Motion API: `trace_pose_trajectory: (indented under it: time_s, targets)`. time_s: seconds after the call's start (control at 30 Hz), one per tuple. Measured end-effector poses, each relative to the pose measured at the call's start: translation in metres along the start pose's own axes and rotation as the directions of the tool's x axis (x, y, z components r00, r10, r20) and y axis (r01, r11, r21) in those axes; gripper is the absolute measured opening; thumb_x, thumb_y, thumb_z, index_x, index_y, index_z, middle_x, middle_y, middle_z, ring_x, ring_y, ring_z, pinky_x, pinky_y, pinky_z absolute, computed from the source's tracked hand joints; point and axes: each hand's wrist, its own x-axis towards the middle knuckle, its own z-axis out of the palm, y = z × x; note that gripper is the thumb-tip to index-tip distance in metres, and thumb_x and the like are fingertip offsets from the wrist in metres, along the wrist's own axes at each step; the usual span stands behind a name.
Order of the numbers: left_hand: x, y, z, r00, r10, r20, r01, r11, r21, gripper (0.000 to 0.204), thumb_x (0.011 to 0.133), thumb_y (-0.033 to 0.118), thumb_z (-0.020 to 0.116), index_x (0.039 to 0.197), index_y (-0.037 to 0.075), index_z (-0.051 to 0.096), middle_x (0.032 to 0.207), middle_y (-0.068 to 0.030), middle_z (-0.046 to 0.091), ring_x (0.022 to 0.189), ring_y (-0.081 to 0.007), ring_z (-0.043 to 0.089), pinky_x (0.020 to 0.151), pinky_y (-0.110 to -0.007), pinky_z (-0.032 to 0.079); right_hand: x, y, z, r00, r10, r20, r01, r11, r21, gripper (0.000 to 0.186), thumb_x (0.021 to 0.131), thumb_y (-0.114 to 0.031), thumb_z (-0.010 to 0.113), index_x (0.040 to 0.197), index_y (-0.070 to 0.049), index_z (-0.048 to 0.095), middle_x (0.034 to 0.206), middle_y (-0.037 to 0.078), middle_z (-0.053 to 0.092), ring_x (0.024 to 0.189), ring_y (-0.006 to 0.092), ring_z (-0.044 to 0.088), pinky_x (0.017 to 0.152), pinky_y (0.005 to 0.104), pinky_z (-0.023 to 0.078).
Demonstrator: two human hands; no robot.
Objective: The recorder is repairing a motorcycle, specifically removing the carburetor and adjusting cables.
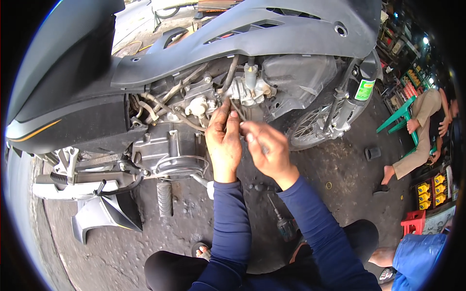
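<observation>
Motorcycle engine (170,143) attended to by two bare hands

Nearest, a power driver (285,227) was seen lying on the dark ground (184,220), framed between two blue sleeves (232,213). Beyond it, the left hand (224,145) was held up to the engine, its back in view and its fingers stretched toward a thin hose (238,109). The right hand (267,148) was held just beside it, thumb and forefinger set narrowly together. Whether anything was gripped by either hand could not be told, as the fingertips were partly covered.

The engine was exposed below a grey body panel (301,36), with the carburettor (247,92) placed just above the fingers. Fine fingerwork beneath the carburettor was judged to be the step in hand; by that reading, a close, steady pinch in a cramped gap was called for next.

Farther right, a spoked wheel (306,130) was partly hidden by its shock absorber (345,109). Farthest off, a green chair (407,116) was occupied by a person in tan trousers (429,111).
</observation>
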Motion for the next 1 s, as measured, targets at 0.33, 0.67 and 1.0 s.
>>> trace_pose_trajectory:
  time_s: [0.33, 0.67, 1.0]
  targets:
    - [-0.002, -0.01, 0.004, 0.999, 0.044, 0.029, -0.043, 0.998, -0.051, 0.038, 0.092, 0.003, 0.052, 0.13, -0.002, 0.052, 0.112, -0.009, 0.065, 0.093, -0.0104, 0.059, 0.082, -0.024, 0.048, -0.042, 0.044, -0.005, 0.963, -0.092, 0.252, 0.212, 0.836, -0.506, 0.044, 0.07, -0.004, 0.066, 0.114, -0.008, 0.063, 0.099, 0.005, 0.059, 0.088, 0.0233, 0.058, 0.074, 0.0359, 0.047]
    - [-0.003, 0.006, 0.007, 0.999, 0.006, 0.05, -0.003, 0.998, -0.055, 0.039, 0.095, 0.005, 0.051, 0.132, -0.004, 0.049, 0.104, -0.0075, 0.065, 0.09, -0.0102, 0.059, 0.081, -0.024, 0.049, 0.1, -0.022, -0.002, 0.983, 0.161, -0.09, -0.17, 0.98, -0.103, 0.014, 0.09, -0.01, 0.057, 0.082, 0.001, 0.054, 0.062, 0.021, 0.058, 0.057, 0.0383, 0.06, 0.05, 0.0434, 0.045]
    - [-0.004, -0.005, 0.007, 0.999, 0.043, -0.025, -0.043, 0.999, -0.02, 0.035, 0.093, 0.005, 0.05, 0.126, -0.005, 0.054, 0.106, -0.0083, 0.062, 0.089, -0.0117, 0.055, 0.08, -0.023, 0.044, -0.025, 0.024, -0.009, 0.967, -0.183, 0.179, 0.221, 0.949, -0.224, 0.025, 0.076, -0.008, 0.066, 0.1, -0.004, 0.063, 0.099, 0.009, 0.061, 0.088, 0.0248, 0.059, 0.079, 0.0393, 0.048]
